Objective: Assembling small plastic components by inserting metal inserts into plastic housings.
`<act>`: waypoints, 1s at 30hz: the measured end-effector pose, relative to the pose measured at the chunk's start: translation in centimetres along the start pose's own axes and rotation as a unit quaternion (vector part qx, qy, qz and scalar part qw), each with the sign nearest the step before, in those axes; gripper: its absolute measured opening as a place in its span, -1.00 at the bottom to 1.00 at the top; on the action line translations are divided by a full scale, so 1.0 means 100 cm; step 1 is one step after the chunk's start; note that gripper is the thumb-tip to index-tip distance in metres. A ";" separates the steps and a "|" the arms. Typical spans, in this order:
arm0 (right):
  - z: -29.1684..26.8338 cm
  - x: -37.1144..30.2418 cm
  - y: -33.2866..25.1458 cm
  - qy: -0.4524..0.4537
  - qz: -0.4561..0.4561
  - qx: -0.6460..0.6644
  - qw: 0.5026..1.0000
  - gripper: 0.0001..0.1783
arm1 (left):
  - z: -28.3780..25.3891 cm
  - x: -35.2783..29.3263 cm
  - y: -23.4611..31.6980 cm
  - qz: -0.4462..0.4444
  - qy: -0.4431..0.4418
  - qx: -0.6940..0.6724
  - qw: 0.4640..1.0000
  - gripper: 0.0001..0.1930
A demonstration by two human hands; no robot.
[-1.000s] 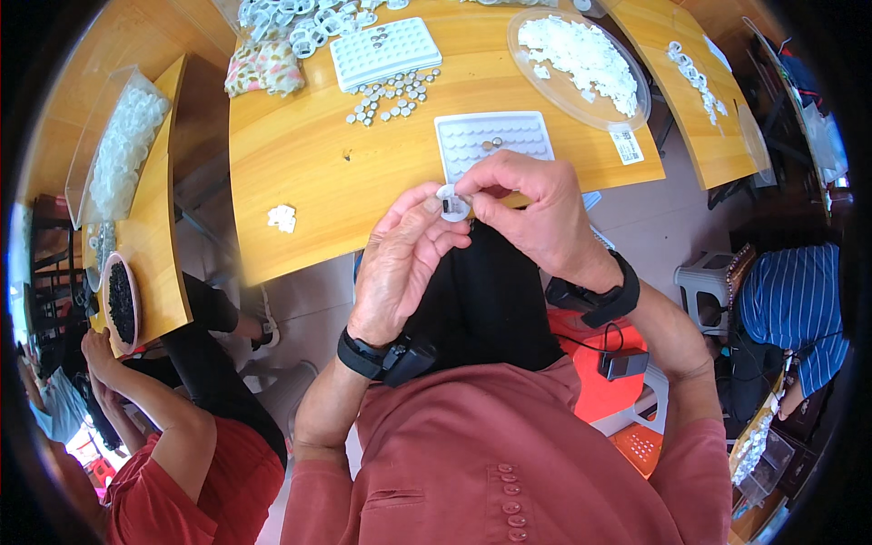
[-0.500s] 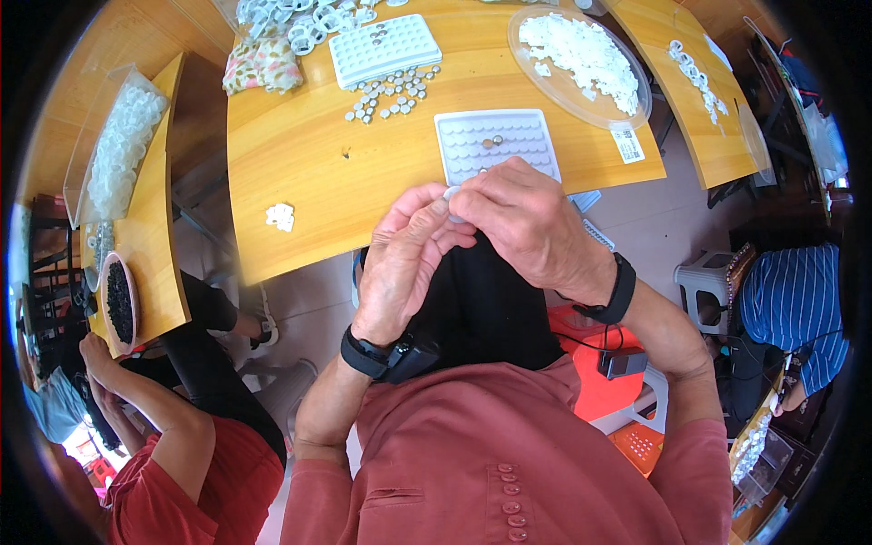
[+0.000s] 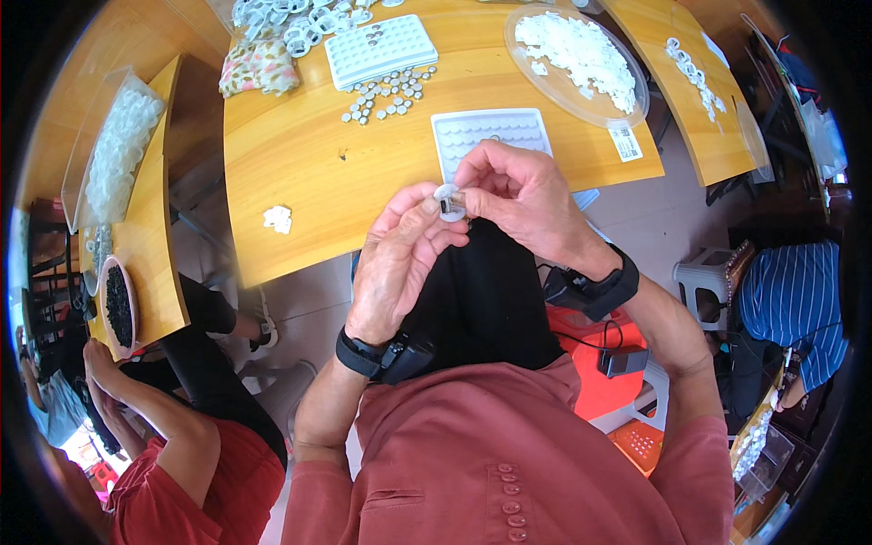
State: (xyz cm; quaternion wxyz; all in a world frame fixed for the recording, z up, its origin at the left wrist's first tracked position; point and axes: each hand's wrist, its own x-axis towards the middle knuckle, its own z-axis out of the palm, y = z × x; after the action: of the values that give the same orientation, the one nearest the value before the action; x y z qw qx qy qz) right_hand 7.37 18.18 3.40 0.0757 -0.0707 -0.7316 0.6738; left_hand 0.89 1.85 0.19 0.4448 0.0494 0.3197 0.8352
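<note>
Just past the table's near edge, my left hand [image 3: 400, 250] pinches a small round whitish plastic piece [image 3: 449, 205] between thumb and fingers. A dark slot shows on the face of this piece. My right hand [image 3: 536, 204] is closed at its right side, with the thumb tip against its edge and the index finger bent above. Whether the right fingers hold anything else is hidden. Behind my right hand lies a white tray [image 3: 445, 136] with scalloped rows, partly covered by the hand.
On the table [image 3: 300, 173] are a dimpled white tray [image 3: 345, 64], several button cells [image 3: 381, 98], a round tray [image 3: 640, 100] of white pieces, plastic rings [image 3: 300, 41], a patterned pouch [image 3: 259, 68] and a small white pile [image 3: 278, 219]. People sit at left and right.
My right hand has turned and its fingers have lifted and opened somewhat, uncovering the round plastic piece and its dark slot. My left hand keeps hold in nearly the same place.
</note>
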 end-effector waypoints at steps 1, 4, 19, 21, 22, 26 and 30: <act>0.000 0.000 0.001 0.000 0.000 0.000 1.000 -0.94 | 0.001 -0.001 0.000 0.000 0.000 0.000 1.000 -0.78; 0.000 0.001 0.001 -0.003 -0.004 -0.002 1.000 -0.94 | 0.005 -0.002 -0.001 0.016 -0.003 0.029 0.999 -0.79; -0.054 0.011 -0.010 0.093 -0.037 -0.162 0.982 -0.88 | -0.008 -0.007 0.005 0.015 0.007 0.064 0.998 -0.73; -0.065 0.011 -0.012 0.106 -0.052 -0.224 0.967 -0.88 | -0.008 -0.007 0.004 0.011 0.009 0.060 0.998 -0.73; -0.066 0.010 -0.010 0.089 -0.070 -0.277 0.954 -0.89 | -0.008 -0.007 0.004 0.009 0.013 0.056 0.998 -0.73; -0.052 0.008 0.000 0.026 -0.159 -0.352 0.922 -0.86 | -0.007 -0.008 0.003 0.009 0.009 0.063 0.998 -0.74; -0.037 0.011 0.008 -0.016 -0.212 -0.403 0.890 -0.82 | -0.008 -0.007 0.003 0.005 0.013 0.052 0.999 -0.76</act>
State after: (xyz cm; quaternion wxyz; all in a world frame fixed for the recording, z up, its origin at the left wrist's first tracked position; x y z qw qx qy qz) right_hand 7.04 22.11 2.88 0.1699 0.0722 -0.9389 0.2905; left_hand 0.79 0.83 -0.13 0.4334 0.0632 0.3679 0.8202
